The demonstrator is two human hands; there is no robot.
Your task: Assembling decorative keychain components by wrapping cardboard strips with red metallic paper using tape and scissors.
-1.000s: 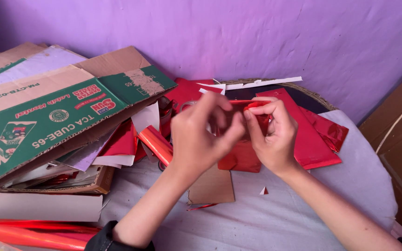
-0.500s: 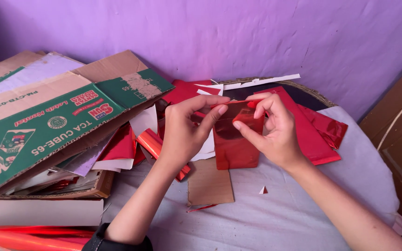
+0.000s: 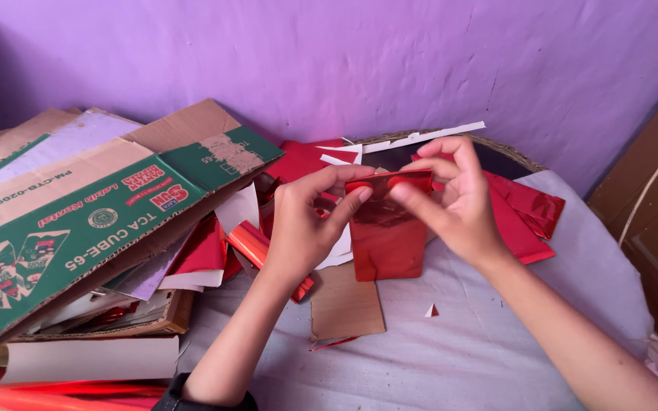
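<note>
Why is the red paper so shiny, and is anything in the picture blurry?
In the head view, the red foil piece mirrors the room light, so bright streaks of glare run down it; the left hand and right hand pinch its top edge and look sharp; the green cardboard box is clear too; soft shadow falls on the purple wall at far left.

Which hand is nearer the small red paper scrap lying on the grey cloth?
The right hand. It is up and just right of the scrap. The left hand is farther off, across the shiny red packet both hands hold.
</note>
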